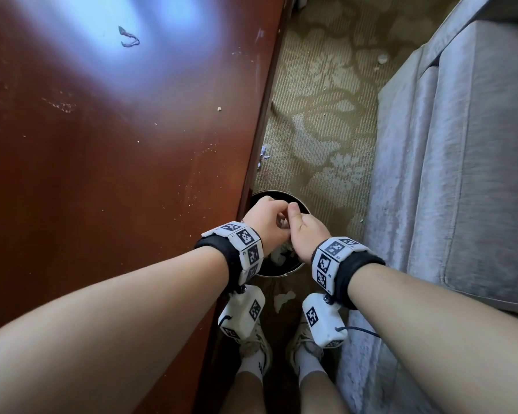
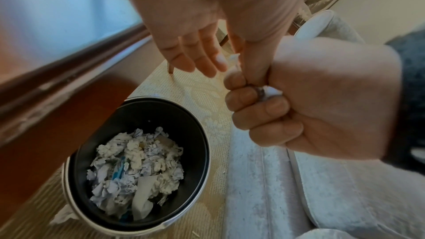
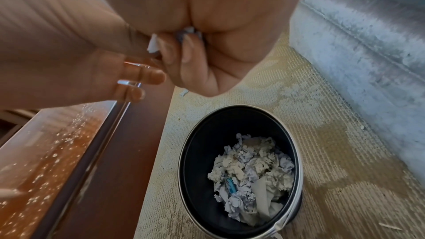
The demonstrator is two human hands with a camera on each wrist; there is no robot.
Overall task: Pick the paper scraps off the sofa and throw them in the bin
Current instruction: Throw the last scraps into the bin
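Carpet [image 3: 310,115] holds one bin [image 3: 197,152] (right hand [image 3: 218,24] clutches scraps [image 3: 188,31] above).

Bin [image 2: 161,114] mouth open; table [image 1: 102,144] left, sofa [image 1: 461,174] right.

wooden table [image 1: 102,144] beside patterned carpet [image 1: 320,115]

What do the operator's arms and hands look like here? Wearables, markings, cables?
Bare forearms, no sleeves; bare left hand and right hand. Each wrist wears a black fabric band ringed by white square tiles printed with black fiducial markers. A white marker-tagged camera box hangs under each wrist; a thin black cable leaves the right one.
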